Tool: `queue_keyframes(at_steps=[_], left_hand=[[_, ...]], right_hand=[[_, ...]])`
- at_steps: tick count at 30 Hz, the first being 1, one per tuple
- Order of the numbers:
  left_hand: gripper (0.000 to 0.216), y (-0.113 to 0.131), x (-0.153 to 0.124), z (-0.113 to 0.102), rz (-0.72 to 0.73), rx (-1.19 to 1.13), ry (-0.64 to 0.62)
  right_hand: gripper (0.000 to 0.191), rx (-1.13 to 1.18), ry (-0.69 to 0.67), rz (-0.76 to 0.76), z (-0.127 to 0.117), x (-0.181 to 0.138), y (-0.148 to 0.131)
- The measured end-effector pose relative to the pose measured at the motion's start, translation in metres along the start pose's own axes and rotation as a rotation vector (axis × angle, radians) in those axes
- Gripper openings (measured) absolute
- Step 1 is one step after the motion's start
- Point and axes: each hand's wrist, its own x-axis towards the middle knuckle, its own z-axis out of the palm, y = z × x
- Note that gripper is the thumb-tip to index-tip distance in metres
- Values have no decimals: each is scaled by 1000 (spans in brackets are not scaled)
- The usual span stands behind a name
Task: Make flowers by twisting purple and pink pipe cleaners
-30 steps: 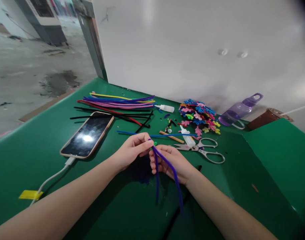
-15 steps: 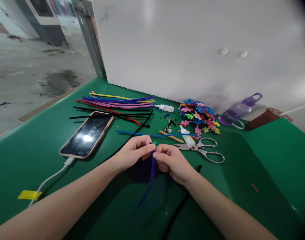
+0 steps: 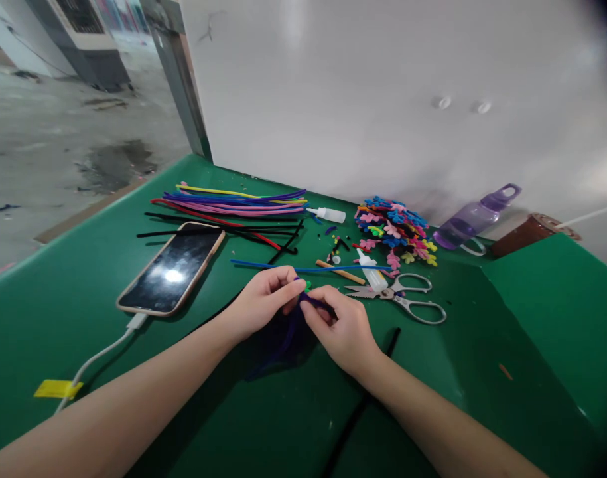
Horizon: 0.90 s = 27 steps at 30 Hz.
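– Which step is in hand?

– It seems that a purple pipe cleaner (image 3: 304, 298) is being bent or wound, beside a small green piece (image 3: 308, 286). How the two are joined cannot be told.

– And how are the hands closed?

– By the left hand (image 3: 266, 299) the purple stem is pinched narrowly; by the right hand (image 3: 345, 325) it is pinched just beside. It is held between them, above the table (image 3: 462, 372).

– What is called for by the next move?

– Probably a steady pinch on the left, while the stem is guided by the right.

– And the surroundings?

– On the green table, scissors (image 3: 400, 294) are laid open, and a phone (image 3: 168, 275) is connected to a white cable (image 3: 101, 354). Behind, a pale wall (image 3: 333, 86) is seen; at left, a grey floor (image 3: 59, 133) is marked by a dark stain.
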Motion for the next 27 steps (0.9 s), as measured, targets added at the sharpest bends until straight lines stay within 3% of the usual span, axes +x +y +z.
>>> queue_keyframes(at_steps=[4, 9, 22, 27], left_hand=[[21, 3, 1, 0, 59, 34, 64], [18, 2, 2, 0, 23, -19, 54], [17, -4, 3, 0, -19, -246, 43], [18, -2, 3, 1, -31, -203, 32]], right_hand=[[15, 35, 92, -81, 0, 1, 8], [12, -4, 158, -118, 0, 2, 12], [9, -22, 214, -103, 0, 0, 14], [8, -6, 190, -114, 1, 0, 15]])
